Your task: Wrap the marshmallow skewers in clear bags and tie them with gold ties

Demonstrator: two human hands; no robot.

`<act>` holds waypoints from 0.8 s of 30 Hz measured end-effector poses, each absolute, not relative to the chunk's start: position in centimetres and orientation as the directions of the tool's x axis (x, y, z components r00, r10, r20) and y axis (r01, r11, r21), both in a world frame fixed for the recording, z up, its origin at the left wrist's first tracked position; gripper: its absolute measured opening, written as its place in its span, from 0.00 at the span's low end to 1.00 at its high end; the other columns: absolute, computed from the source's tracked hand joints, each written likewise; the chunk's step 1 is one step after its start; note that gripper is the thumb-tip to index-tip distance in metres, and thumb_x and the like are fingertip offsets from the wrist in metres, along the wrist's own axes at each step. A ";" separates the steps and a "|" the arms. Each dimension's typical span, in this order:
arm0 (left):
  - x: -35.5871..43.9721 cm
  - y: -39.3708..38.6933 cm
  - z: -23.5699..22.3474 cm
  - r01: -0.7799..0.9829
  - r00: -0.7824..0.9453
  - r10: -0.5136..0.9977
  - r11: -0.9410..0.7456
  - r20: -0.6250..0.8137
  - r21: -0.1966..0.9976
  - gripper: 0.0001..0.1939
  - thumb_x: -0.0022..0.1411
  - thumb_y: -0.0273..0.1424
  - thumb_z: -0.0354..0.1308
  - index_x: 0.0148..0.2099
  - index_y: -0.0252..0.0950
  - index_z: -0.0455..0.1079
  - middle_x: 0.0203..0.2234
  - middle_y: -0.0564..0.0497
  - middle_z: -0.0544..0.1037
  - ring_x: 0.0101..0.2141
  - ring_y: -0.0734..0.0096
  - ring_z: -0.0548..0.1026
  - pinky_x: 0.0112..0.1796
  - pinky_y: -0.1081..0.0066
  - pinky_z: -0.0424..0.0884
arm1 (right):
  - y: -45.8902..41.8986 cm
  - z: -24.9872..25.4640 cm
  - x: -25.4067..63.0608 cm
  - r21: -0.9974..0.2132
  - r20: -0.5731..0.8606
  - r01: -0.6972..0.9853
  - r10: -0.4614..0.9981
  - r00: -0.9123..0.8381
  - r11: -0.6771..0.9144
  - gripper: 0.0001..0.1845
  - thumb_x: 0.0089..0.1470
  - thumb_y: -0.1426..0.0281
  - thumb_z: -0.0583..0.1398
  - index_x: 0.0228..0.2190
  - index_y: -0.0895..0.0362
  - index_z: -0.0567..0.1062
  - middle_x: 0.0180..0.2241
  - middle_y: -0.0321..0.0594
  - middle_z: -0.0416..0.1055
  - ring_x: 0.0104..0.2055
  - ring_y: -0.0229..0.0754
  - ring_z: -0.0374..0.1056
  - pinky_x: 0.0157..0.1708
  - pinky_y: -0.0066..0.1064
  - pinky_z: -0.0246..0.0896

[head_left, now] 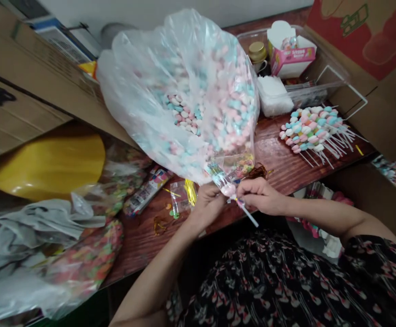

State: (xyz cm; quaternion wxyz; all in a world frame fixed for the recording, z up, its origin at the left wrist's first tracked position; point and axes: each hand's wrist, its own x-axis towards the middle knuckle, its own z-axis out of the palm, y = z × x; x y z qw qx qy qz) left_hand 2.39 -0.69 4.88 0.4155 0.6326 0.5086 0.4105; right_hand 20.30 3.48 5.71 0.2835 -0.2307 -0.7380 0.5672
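In front of my body, both hands are closed around a candy skewer [229, 189] in a clear wrapper, with pastel pieces inside. Its white stick [250, 217] points down to the right. My left hand [210, 204] grips the wrapped part from the left. On the other side, my right hand [261, 195] pinches the gathered neck, where a small shiny tie [239, 201] shows in part. Just beyond my hands lies a large clear bag [184, 59] of pink, blue and white candies. Metallic gold twist ties [190, 193] lie left of my left hand.
Finished-looking candy skewers [312, 129] are piled at the right of the wooden table [140, 243]. Behind them stands a clear plastic bin [330, 68] with a pink box [293, 61]. Bags of gummy candies [92, 254] and a yellow rounded object [51, 165] are at left, beside cardboard boxes [17, 113].
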 end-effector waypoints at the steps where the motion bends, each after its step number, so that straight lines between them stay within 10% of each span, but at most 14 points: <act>1: 2.0 -0.3 4.7 0.213 0.082 0.992 -0.107 0.091 0.971 0.13 0.60 0.41 0.60 0.33 0.38 0.78 0.33 0.47 0.78 0.36 0.63 0.74 0.41 0.64 0.70 | 2.9 5.2 20.1 -0.982 0.115 0.013 0.645 -0.755 0.190 0.09 0.57 0.70 0.53 0.25 0.56 0.65 0.20 0.29 0.61 0.21 0.31 0.55 0.23 0.25 0.52; 6: 1.6 -1.1 5.1 0.134 0.001 0.993 -0.118 0.119 0.984 0.31 0.51 0.45 0.68 0.57 0.44 0.71 0.60 0.45 0.66 0.61 0.52 0.61 0.55 0.58 0.63 | 3.3 2.9 19.2 -0.752 0.449 0.076 0.594 -0.668 0.654 0.09 0.59 0.69 0.53 0.27 0.56 0.68 0.23 0.34 0.65 0.24 0.34 0.58 0.26 0.28 0.54; 14: 0.6 -4.4 5.2 -0.487 -0.003 0.954 0.261 -0.300 0.833 0.32 0.52 0.46 0.67 0.58 0.49 0.66 0.51 0.47 0.73 0.41 0.66 0.76 0.40 0.64 0.75 | 4.0 1.7 18.1 -0.202 0.748 0.221 0.296 -0.594 0.954 0.08 0.60 0.67 0.54 0.35 0.55 0.72 0.28 0.41 0.70 0.30 0.41 0.63 0.31 0.34 0.52; 20: 1.9 -6.4 5.3 -0.399 0.110 0.922 0.384 -0.372 0.833 0.15 0.50 0.31 0.71 0.41 0.35 0.76 0.33 0.50 0.78 0.34 0.72 0.76 0.40 0.71 0.73 | 4.2 2.1 17.1 -0.119 0.724 0.231 0.244 -0.646 0.966 0.11 0.61 0.66 0.54 0.29 0.55 0.71 0.25 0.39 0.68 0.28 0.40 0.60 0.29 0.34 0.48; 24: 2.1 -6.8 4.3 -0.230 -0.110 0.969 0.192 -0.221 0.954 0.17 0.51 0.30 0.69 0.44 0.37 0.75 0.34 0.50 0.79 0.36 0.70 0.76 0.42 0.69 0.73 | 4.2 3.1 17.0 -0.363 0.621 0.181 0.382 -0.685 0.914 0.13 0.60 0.70 0.51 0.25 0.57 0.69 0.24 0.40 0.66 0.28 0.39 0.59 0.30 0.33 0.49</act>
